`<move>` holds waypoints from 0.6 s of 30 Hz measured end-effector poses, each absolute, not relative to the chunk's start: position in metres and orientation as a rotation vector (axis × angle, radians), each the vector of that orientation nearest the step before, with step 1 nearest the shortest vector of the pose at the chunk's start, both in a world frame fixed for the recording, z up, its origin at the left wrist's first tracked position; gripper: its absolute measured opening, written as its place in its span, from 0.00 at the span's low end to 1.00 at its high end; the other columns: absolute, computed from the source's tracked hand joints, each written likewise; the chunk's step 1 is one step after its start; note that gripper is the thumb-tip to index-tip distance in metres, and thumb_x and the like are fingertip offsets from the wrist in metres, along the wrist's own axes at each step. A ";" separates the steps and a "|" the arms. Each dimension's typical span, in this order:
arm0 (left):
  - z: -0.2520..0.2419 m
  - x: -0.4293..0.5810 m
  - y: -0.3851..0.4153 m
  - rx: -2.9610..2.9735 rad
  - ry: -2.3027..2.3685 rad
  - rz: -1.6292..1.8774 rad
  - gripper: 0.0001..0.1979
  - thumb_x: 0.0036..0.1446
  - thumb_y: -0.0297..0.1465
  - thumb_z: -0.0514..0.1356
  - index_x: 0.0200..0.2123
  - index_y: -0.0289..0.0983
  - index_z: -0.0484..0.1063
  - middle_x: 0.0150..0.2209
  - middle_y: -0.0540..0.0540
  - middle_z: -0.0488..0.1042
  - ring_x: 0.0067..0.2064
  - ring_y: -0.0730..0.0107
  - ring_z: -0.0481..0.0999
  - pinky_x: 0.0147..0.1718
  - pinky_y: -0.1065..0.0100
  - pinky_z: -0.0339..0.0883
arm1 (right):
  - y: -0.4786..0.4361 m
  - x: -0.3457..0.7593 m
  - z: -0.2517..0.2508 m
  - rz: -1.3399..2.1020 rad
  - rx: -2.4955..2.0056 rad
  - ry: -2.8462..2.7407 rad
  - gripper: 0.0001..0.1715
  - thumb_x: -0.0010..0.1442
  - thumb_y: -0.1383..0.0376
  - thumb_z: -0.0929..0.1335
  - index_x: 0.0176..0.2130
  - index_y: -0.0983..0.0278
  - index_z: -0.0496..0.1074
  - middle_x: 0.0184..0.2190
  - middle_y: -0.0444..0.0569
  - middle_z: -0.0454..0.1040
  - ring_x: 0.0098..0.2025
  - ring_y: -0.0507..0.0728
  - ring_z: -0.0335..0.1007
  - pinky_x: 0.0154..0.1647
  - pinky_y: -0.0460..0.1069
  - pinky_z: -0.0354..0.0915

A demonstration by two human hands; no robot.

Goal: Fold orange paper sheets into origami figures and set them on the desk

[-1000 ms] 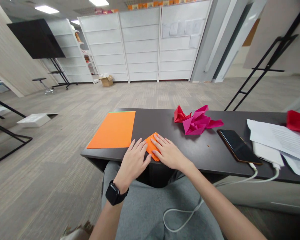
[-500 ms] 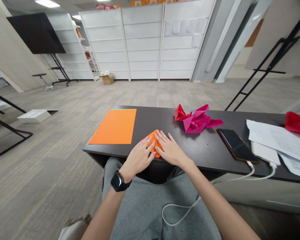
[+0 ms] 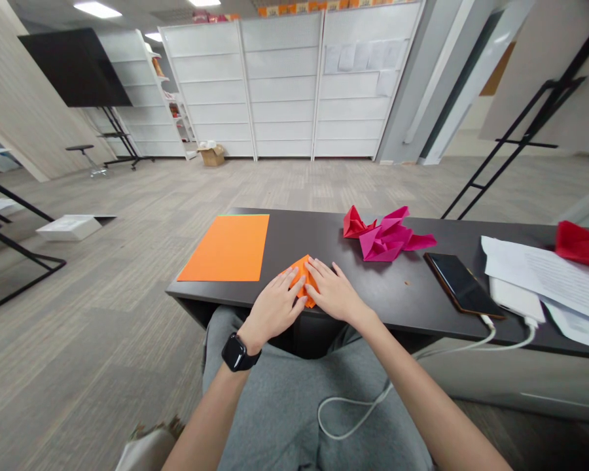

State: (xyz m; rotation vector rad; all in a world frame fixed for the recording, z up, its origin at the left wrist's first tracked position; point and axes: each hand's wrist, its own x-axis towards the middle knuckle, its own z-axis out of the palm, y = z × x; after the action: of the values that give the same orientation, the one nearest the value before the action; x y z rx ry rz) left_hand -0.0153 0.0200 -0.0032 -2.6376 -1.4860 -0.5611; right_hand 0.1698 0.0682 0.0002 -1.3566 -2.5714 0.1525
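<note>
The left hand [image 3: 275,307] and right hand [image 3: 334,296] rest palms down at the near edge of the desk [image 3: 397,294], with a small folded orange paper [image 3: 302,278] between them. The fingers [image 3: 294,281] of both hands are extended and slightly spread, their tips converging on the paper from either side; they press it against the desk and do not pinch it. This two-sided pressure holds the folded layers flat and prevents them from sliding. A flat orange sheet [image 3: 224,248] lies to the left, well clear of the hands. Beyond them lie a red paper fold [image 3: 354,224] and a crumpled magenta paper form [image 3: 387,239]. To the right, a smartphone [image 3: 461,284] sits beside a white power bank [image 3: 515,299] and printed papers [image 3: 564,278].
</note>
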 end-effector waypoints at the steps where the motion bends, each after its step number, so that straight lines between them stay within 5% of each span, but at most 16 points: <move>1: -0.003 -0.016 0.020 -2.640 -1.491 -0.561 0.20 0.70 0.36 0.51 0.59 0.33 0.67 0.65 0.36 0.66 0.68 0.57 0.62 0.67 0.53 0.56 | 0.068 0.170 0.001 0.175 -1.355 -2.568 0.33 0.69 0.57 0.55 0.67 0.68 0.58 0.71 0.58 0.53 0.72 0.60 0.47 0.72 0.63 0.41; 6: -0.004 -0.020 0.019 -2.658 -1.535 -0.709 0.28 0.68 0.39 0.54 0.67 0.36 0.57 0.70 0.38 0.57 0.71 0.55 0.56 0.66 0.53 0.57 | 0.069 0.177 0.003 0.409 -1.244 -2.460 0.33 0.68 0.59 0.56 0.70 0.62 0.53 0.73 0.53 0.48 0.74 0.60 0.41 0.72 0.65 0.39; 10: -0.003 -0.028 0.018 -2.676 -1.548 -0.979 0.27 0.66 0.38 0.57 0.66 0.40 0.57 0.71 0.40 0.54 0.73 0.54 0.48 0.69 0.46 0.49 | 0.068 0.192 0.007 0.420 -1.152 -2.107 0.30 0.64 0.69 0.56 0.63 0.58 0.62 0.70 0.52 0.55 0.72 0.60 0.47 0.71 0.70 0.38; 14: -0.001 -0.036 0.018 -2.702 -1.567 -1.273 0.25 0.62 0.33 0.61 0.62 0.39 0.62 0.67 0.37 0.61 0.70 0.53 0.57 0.67 0.46 0.54 | 0.062 0.215 0.010 0.411 -1.021 -2.096 0.26 0.60 0.72 0.60 0.56 0.58 0.67 0.63 0.53 0.66 0.66 0.60 0.60 0.67 0.64 0.56; 18: -0.004 -0.039 0.021 -2.730 -1.487 -1.412 0.20 0.60 0.28 0.62 0.56 0.40 0.68 0.61 0.39 0.69 0.65 0.56 0.66 0.65 0.48 0.60 | 0.057 0.225 0.011 0.340 -0.963 -2.235 0.24 0.64 0.70 0.63 0.58 0.57 0.67 0.63 0.54 0.66 0.64 0.61 0.64 0.64 0.64 0.62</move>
State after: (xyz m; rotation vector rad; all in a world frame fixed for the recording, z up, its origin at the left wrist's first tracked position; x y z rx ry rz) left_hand -0.0394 0.0213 -0.0036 -2.7297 -1.4873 -1.4119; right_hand 0.2246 0.0570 0.0110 -0.9633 -2.2345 0.3400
